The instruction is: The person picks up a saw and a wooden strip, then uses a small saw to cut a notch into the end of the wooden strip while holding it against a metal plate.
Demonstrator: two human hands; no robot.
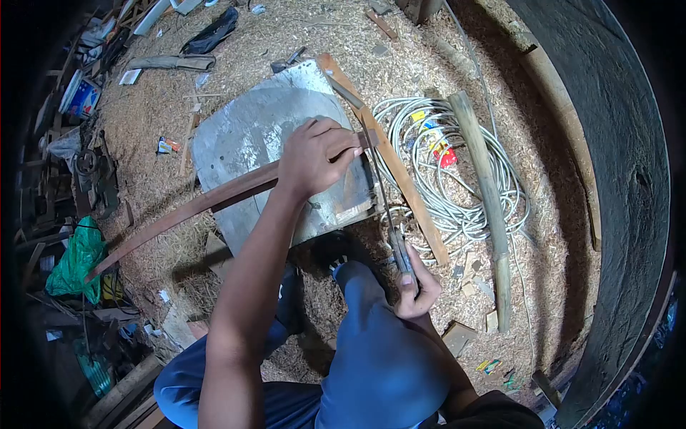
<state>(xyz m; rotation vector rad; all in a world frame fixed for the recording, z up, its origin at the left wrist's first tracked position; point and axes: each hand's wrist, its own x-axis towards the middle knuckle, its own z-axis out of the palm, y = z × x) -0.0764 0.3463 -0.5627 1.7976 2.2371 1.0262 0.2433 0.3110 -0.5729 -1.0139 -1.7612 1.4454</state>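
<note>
My left hand (314, 159) is wrapped round a long, curved reddish-brown wooden strip (207, 199) and presses it near its right end. That strip lies across a worn grey work board (246, 118), its other end reaching out past the board at lower left. In my right hand (420, 289) is the dark handle of a handsaw (376, 175), the fingers closed around it. The saw's thin blade points away from me and crosses the strip near its right tip, just beyond my left fingers. Whether the blade has cut into the wood cannot be made out.
Beside the board are an orange-brown plank (404, 179), a coil of pale cable (464, 211) and a wooden pole (486, 193). A hammer (288, 60) lies behind. Shavings (343, 36) cover the floor. A large curved dark timber (632, 143) stands at right; clutter and a green bag (75, 261) at left.
</note>
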